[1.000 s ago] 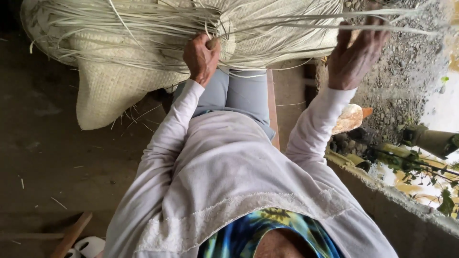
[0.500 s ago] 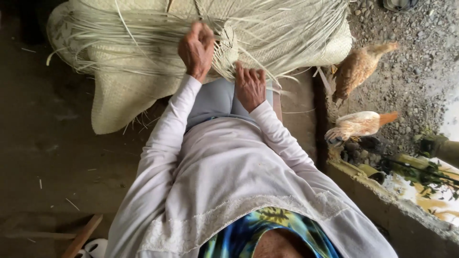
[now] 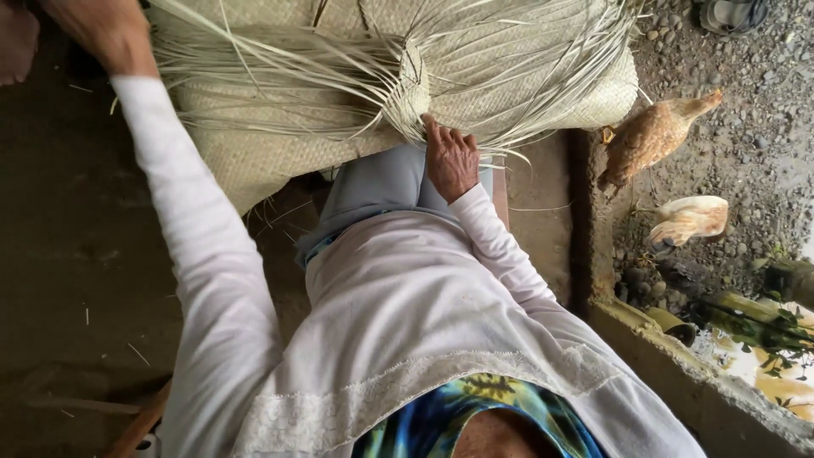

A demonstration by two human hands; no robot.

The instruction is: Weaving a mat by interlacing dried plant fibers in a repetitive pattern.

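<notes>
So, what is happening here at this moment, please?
A seated person is working on a pale woven mat with loose strips fanning from it. The right hand presses where the strips gather. The left hand is stretched out over the mat's far side; its grip is unclear. Two chickens stand on gravel nearby.

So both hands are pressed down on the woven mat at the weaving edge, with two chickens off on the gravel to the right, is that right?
Not quite. Only the right hand presses on the woven mat at the weaving edge. The left hand is raised far out to the upper left, drawing loose strips away from the mat. The head view shows this. The two chickens on the gravel to the right are as you say.
</notes>
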